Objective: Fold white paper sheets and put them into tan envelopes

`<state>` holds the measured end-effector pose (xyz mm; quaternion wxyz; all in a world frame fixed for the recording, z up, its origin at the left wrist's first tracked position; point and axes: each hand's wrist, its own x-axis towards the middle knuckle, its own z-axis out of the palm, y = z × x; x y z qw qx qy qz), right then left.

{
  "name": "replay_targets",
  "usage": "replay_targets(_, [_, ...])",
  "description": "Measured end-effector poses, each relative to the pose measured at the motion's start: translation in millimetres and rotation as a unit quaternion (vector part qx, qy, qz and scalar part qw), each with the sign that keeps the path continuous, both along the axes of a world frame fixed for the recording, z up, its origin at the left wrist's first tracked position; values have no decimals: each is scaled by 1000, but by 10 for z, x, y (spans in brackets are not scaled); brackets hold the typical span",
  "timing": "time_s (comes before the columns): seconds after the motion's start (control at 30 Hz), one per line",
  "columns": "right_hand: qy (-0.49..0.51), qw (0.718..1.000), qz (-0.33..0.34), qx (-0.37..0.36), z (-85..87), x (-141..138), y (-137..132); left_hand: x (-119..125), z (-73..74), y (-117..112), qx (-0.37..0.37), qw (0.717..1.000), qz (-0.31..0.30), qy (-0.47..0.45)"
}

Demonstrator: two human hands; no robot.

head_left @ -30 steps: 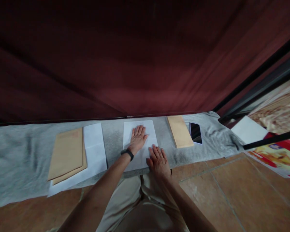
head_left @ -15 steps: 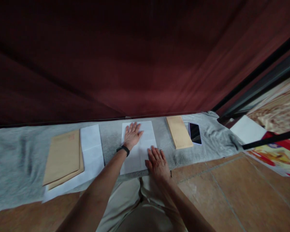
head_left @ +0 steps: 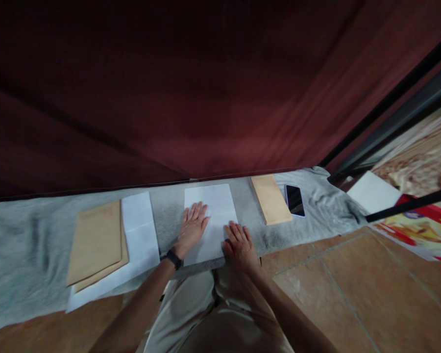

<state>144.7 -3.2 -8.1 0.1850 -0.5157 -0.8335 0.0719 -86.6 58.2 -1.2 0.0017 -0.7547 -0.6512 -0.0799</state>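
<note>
Paper (head_left: 218, 198) lies on the cloth (head_left: 169, 206) under the left hand (head_left: 191, 229) and right hand (head_left: 243, 249), fingers (head_left: 197, 212) extended, gripping nothing; uneven pressure could drag and crease it.

A grey cloth (head_left: 169, 211) bears white paper (head_left: 216, 201), what look like tan envelopes (head_left: 272, 199), and a phone (head_left: 295, 200).

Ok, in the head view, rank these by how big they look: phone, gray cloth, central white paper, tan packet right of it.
1. Gray cloth
2. Central white paper, partly covered
3. Tan packet
4. Phone
</note>
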Motion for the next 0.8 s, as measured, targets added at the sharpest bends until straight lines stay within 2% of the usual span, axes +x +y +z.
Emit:
replay_targets(0.17, [54, 998, -19, 0, 16, -123, 336, -4, 8, -199, 13, 1000, 1, 2])
replay_targets(0.43, [24, 1000, -7, -1, 37, -602, 1002, 10, 42, -203, 11, 1000, 6, -17])
replay_targets(0.6, [-28, 1000, -5, -1, -8, -653, 1182, 14, 41, -209, 8, 1000, 10, -20])
replay_targets(0.8, [-39, 998, -50, 5, -41, -551, 1263, 20, 45, -204, 4, 1000, 15, -26])
